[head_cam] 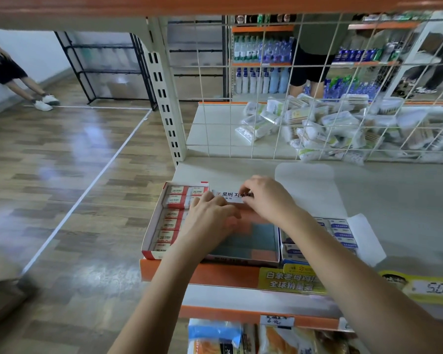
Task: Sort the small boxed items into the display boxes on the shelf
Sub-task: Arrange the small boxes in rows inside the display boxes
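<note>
Three display boxes stand side by side at the shelf's front edge. The left red-and-white display box (150, 235) holds several red-and-white small boxed items (175, 190) in rows. The middle display box (251, 260) shows a bare teal and orange floor. Its white back flap (229, 195) with black print stands up at the rear. My left hand (211, 217) touches the flap's left end with curled fingers. My right hand (265, 198) pinches the flap's right end. The right blue display box (288, 252) holds several blue-and-white small boxed items (339, 224).
A wire grid (317, 98) backs the white shelf (394, 200); several white packets (317, 126) are heaped behind it. The blue box's open lid (310, 185) lies flat behind the boxes. Yellow price tags (290, 279) hang on the orange rail. People stand beyond.
</note>
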A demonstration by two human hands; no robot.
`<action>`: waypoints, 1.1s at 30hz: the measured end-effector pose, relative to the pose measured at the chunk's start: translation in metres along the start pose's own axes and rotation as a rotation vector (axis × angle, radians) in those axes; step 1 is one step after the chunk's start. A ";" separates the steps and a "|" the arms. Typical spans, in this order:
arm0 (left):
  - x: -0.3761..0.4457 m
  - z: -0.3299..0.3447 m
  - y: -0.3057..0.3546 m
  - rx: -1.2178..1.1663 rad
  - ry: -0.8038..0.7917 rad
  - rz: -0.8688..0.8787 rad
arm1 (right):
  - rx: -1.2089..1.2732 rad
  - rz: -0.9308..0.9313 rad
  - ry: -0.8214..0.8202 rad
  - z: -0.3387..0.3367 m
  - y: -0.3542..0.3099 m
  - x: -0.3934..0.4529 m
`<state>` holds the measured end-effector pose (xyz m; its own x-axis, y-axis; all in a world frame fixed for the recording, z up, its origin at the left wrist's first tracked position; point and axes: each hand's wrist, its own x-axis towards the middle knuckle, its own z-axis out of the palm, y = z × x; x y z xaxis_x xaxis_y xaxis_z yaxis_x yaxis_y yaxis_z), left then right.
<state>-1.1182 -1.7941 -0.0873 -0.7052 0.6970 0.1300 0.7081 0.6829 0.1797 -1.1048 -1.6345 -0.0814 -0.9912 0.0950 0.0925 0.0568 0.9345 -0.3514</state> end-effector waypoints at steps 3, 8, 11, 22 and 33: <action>-0.003 0.000 -0.007 0.014 0.011 -0.016 | 0.031 -0.004 -0.017 -0.001 0.002 0.000; -0.007 0.000 -0.011 0.024 -0.006 -0.015 | 0.058 -0.037 -0.058 -0.002 0.005 0.002; -0.004 -0.003 -0.008 0.032 -0.021 0.007 | 0.074 -0.057 -0.082 -0.004 0.006 0.004; 0.105 -0.030 0.082 -0.023 -0.007 0.303 | -0.048 0.173 0.087 -0.093 0.099 -0.038; 0.196 0.028 0.321 0.110 -0.260 0.672 | -0.216 0.609 -0.002 -0.176 0.287 -0.192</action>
<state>-1.0277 -1.4320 -0.0316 -0.0947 0.9937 -0.0606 0.9944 0.0973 0.0415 -0.8773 -1.3240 -0.0362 -0.7743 0.6294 -0.0658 0.6315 0.7617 -0.1448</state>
